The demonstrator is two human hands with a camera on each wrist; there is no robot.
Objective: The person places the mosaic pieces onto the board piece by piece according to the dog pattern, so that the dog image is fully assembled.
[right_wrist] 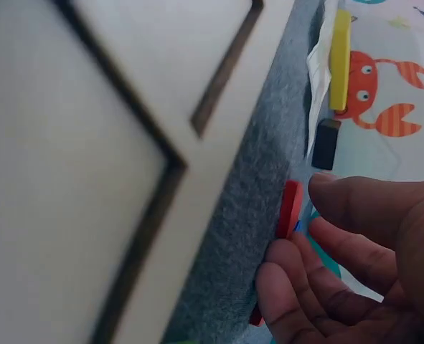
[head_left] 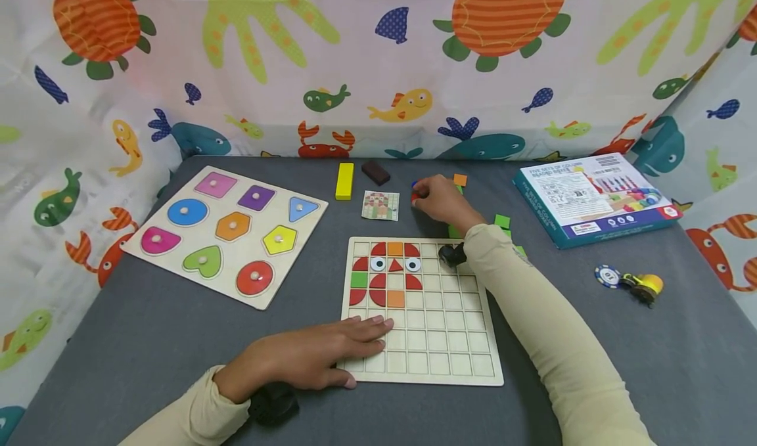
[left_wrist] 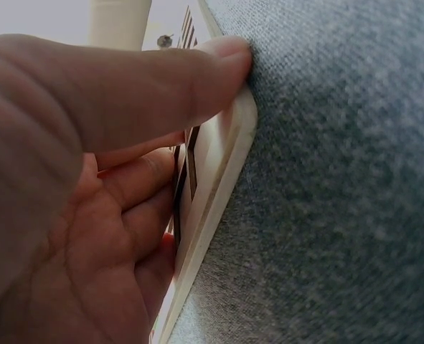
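My left hand rests on the lower left of a wooden grid board, fingers straight on the squares. In the left wrist view the thumb lies over the board's edge. Red, orange and green pieces and two round eye pieces sit in the board's upper left squares. Beyond the board, my right hand reaches toward a red piece. In the right wrist view its thumb stands apart from the bent fingers, close beside that piece. Part of another red piece shows below the fingers.
Green pieces and an orange square lie around the right hand. A patterned card, a yellow block and a dark brown block lie behind the board. A shape puzzle is left; a box and small toy are right.
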